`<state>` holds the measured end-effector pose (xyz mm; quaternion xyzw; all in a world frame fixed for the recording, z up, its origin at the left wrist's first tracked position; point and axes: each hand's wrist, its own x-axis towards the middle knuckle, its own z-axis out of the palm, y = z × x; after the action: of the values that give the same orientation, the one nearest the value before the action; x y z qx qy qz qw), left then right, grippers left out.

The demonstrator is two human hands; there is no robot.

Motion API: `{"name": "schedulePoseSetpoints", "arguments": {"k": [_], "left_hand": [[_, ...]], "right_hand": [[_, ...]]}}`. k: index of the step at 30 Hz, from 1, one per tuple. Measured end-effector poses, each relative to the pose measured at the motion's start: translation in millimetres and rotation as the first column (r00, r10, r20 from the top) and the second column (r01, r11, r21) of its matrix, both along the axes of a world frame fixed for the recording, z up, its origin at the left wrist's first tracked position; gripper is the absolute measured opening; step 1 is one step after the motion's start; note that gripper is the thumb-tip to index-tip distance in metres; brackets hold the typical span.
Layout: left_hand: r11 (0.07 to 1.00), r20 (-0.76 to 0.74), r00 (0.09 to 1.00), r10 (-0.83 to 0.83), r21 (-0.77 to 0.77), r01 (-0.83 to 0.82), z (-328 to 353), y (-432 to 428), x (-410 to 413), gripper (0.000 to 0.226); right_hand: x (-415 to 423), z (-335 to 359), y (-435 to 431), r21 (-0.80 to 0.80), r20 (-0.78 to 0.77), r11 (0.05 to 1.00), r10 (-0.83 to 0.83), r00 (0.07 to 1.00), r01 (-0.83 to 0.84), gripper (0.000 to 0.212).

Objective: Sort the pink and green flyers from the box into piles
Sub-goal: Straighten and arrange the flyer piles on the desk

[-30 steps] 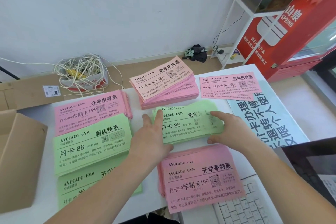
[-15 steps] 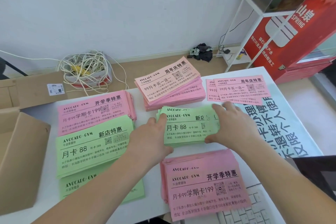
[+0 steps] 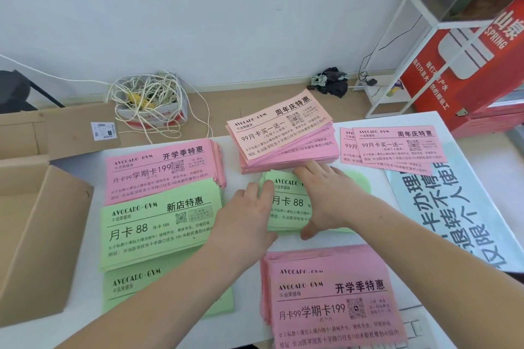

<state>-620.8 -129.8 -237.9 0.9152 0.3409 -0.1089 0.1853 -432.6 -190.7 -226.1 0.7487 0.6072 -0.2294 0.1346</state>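
Observation:
A green flyer stack lies mid-table, slightly fanned at its left end. My right hand lies across it, fingers over the far edge and thumb curled at the near edge, gripping it. My left hand has straight fingers against the stack's left edge. Sorted piles surround it: a pink pile and a green pile on the left, another green pile at front left, a salmon-pink pile at the back, pink flyers at back right, and a pink pile at the front.
An open cardboard box stands at the table's left edge. A blue-and-white banner lies on the right and a white keyboard at front right. On the floor behind are a cable tangle, a white shelf frame and a red cooler.
My right hand has slid left from the green stack's right end to lie over its middle. My left hand stays at the left edge. The stack looks more squared up.

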Motion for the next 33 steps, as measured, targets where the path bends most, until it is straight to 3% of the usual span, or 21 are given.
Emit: {"name": "schedulePoseSetpoints", "arguments": {"k": [3, 8, 15, 21, 25, 28, 33], "left_hand": [[0.983, 0.041, 0.990, -0.134, 0.135, 0.127, 3, 1, 6, 0.101], [0.928, -0.052, 0.937, -0.346, 0.132, 0.350, -9, 9, 36, 0.130], [0.852, -0.128, 0.879, -0.459, 0.215, 0.477, -8, 10, 65, 0.127], [0.881, -0.188, 0.882, -0.432, 0.122, 0.457, -9, 14, 70, 0.136], [0.883, -0.214, 0.880, -0.424, 0.117, 0.454, -9, 16, 70, 0.132], [0.892, -0.244, 0.880, -0.407, 0.103, 0.440, -11, 18, 70, 0.142], [0.912, -0.246, 0.894, -0.373, 0.080, 0.403, -14, 16, 69, 0.143]], "right_hand": [[1, 1, 0, 0.027, 0.003, 0.999, 0.033, 0.999, -0.033, 0.126], [9, 0, -14, -0.019, 0.067, 0.998, 0.067, 0.996, -0.065, 0.156], [35, 4, -31, -0.114, 0.134, 0.993, 0.025, 0.991, -0.009, 0.157], [45, -4, -33, -0.060, 0.110, 0.998, 0.032, 0.993, -0.025, 0.137], [50, -6, -38, -0.062, 0.099, 0.998, 0.035, 0.994, -0.029, 0.149], [53, -6, -39, -0.109, 0.100, 0.994, 0.041, 0.994, -0.030, 0.159], [56, -10, -38, -0.038, 0.132, 0.996, 0.083, 0.988, -0.078, 0.139]]}}
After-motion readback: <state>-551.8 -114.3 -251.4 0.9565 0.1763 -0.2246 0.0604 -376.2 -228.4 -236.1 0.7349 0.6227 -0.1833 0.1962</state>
